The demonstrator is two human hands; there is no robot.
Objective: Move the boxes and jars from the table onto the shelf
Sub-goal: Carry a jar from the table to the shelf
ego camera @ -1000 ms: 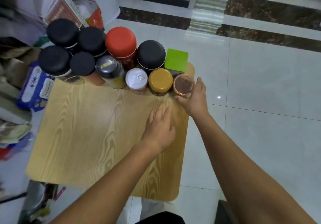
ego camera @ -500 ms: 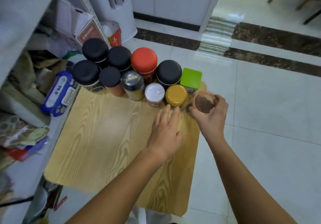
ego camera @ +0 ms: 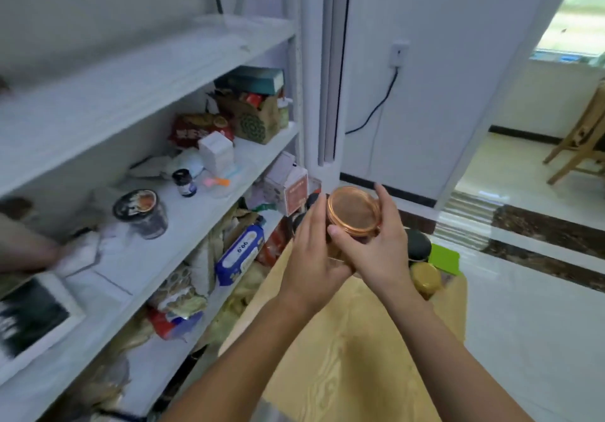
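A small jar with a copper-rimmed lid (ego camera: 353, 210) is lifted above the wooden table (ego camera: 353, 349), held between both hands. My left hand (ego camera: 312, 258) wraps it from the left and below. My right hand (ego camera: 379, 251) grips it from the right, fingers over the lid's far edge. Behind my hands, still on the table, stand a yellow-lidded jar (ego camera: 425, 278), a black-lidded jar (ego camera: 418, 245) and a green box (ego camera: 446, 258). Other jars are hidden by my hands. The white shelf (ego camera: 157, 61) rises at the left.
The middle shelf board carries a black-lidded jar (ego camera: 140, 214), a small dark bottle (ego camera: 184, 182), a white box (ego camera: 216, 152) and cartons. The lower board is crammed with bags and a blue wipes pack (ego camera: 240, 253). A wooden chair (ego camera: 579, 133) stands far right on the tiled floor.
The copper-lidded jar has been raised off the table. My left hand left the tabletop and joined my right on the jar. My view swung up and left toward the shelf.
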